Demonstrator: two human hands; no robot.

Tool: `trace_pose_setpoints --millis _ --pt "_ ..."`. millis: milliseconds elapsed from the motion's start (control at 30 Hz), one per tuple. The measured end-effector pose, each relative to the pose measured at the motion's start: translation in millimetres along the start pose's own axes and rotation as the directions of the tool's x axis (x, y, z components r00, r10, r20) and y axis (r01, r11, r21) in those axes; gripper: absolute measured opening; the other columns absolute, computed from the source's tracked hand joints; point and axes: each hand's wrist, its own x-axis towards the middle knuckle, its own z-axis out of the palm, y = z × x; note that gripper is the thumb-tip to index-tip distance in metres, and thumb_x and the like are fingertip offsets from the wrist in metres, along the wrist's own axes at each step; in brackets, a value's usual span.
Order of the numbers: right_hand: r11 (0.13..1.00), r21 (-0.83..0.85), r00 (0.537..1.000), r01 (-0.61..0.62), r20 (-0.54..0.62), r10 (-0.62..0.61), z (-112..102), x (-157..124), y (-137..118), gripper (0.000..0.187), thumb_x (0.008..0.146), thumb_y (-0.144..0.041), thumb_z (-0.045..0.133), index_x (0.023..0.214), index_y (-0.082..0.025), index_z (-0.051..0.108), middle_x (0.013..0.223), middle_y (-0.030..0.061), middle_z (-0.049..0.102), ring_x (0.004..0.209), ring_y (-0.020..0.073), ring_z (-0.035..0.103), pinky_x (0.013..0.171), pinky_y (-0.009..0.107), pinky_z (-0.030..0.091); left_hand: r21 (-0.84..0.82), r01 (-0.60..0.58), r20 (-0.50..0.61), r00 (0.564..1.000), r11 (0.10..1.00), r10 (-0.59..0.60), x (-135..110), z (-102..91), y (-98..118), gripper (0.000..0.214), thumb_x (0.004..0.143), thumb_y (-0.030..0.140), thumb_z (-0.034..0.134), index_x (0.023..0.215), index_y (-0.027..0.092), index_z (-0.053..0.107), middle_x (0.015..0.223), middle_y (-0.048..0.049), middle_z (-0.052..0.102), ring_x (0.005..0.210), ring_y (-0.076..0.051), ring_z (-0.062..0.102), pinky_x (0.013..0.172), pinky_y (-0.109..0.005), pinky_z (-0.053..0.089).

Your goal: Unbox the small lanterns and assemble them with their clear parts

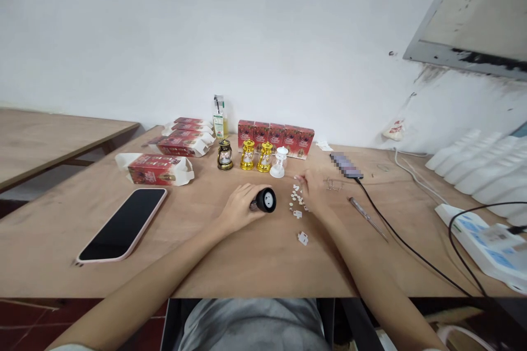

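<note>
My left hand [242, 205] is wrapped round a small black lantern [264, 201], tipped so that its round base with a pale inner disc faces me. My right hand [313, 189] hovers by a scatter of small white pieces [295, 195], its fingertips drawn together; what they hold, if anything, is too small to make out. Nearer to me lies a white notched tab [303, 238]. Behind my hands stand a bronze lantern [224, 156], two gold lanterns, one at the left [247, 156] and one at the right [264, 157], and a white lantern [279, 163].
Red boxes [275, 139] line the wall. Opened red cartons [158, 170] and a phone [123, 225] lie at left; a bottle [220, 118] stands behind. To the right are a second phone [346, 165] on a black cable, a screwdriver [367, 218] and a power strip [481, 241].
</note>
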Motion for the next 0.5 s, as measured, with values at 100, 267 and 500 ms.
trace_pose_setpoints --millis 100,267,500 --pt "0.986 -0.015 0.97 -0.165 0.18 0.165 -6.0 2.2 21.7 0.025 0.087 -0.036 0.049 0.071 -0.02 0.058 0.071 0.0052 0.062 0.071 0.0209 0.054 0.066 0.031 0.038 -0.009 0.006 0.003 1.0 1.0 -0.006 -0.2 -0.6 -0.2 0.043 0.076 0.031 0.065 0.115 0.019 0.052 0.109 -0.0074 0.064 0.096 -0.023 0.058 0.082 -0.034 0.043" --pt "0.957 0.052 0.909 -0.286 0.329 0.254 -6.2 3.3 33.4 0.021 0.083 -0.03 0.054 0.07 -0.02 0.066 0.072 0.0049 0.07 0.066 0.0191 0.061 0.064 0.029 0.043 0.016 0.002 0.023 1.0 1.0 -0.002 0.2 -0.1 0.5 0.043 0.077 0.034 0.063 0.117 0.02 0.052 0.106 -0.0073 0.065 0.093 -0.023 0.059 0.081 -0.034 0.043" --pt "0.975 0.138 0.948 -0.173 0.291 0.127 -29.1 -12.9 4.1 0.017 0.085 -0.029 0.054 0.09 -0.021 0.068 0.089 0.0066 0.071 0.083 0.022 0.064 0.074 0.036 0.049 0.018 -0.021 -0.031 0.999 1.0 0.021 -1.7 2.7 -5.0 0.044 0.077 0.035 0.063 0.116 0.019 0.052 0.103 -0.0072 0.065 0.09 -0.022 0.059 0.078 -0.033 0.043"
